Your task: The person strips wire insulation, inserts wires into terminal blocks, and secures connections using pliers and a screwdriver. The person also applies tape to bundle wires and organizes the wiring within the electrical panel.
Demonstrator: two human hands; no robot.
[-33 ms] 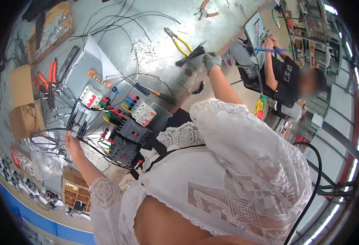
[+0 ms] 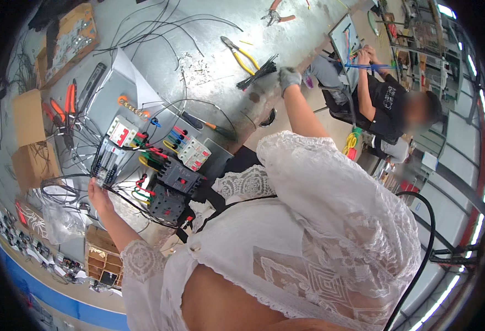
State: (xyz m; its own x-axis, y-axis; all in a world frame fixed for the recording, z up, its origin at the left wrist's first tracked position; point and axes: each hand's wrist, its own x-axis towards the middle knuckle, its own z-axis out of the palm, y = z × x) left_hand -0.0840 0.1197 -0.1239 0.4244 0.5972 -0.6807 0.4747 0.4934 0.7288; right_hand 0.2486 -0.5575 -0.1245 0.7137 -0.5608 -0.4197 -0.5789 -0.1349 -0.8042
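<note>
My left hand (image 2: 100,196) is bare, its fingers pressed at the near end of a terminal block (image 2: 106,163) where black wires come out. Beside the block are a white breaker with red parts (image 2: 122,132), another white breaker (image 2: 195,153) and two dark moulded-case breakers (image 2: 181,175), joined by coloured wires on a grey metal panel (image 2: 216,164). At the table's edge my right hand (image 2: 290,79), in a grey glove, has curled fingers just right of a bundle of black cable ties (image 2: 259,73). Whatever lies inside those fingers is hidden.
Yellow-handled pliers (image 2: 240,55) lie left of the ties, and a screwdriver (image 2: 206,124) lies by the panel. Orange-handled tools (image 2: 70,99), cardboard boxes (image 2: 30,121) and loose black wires (image 2: 168,25) cover the left and far table. A co-worker (image 2: 388,99) sits at right.
My right hand has moved slightly right, away from the cable ties. My left hand stays at the terminal block.
</note>
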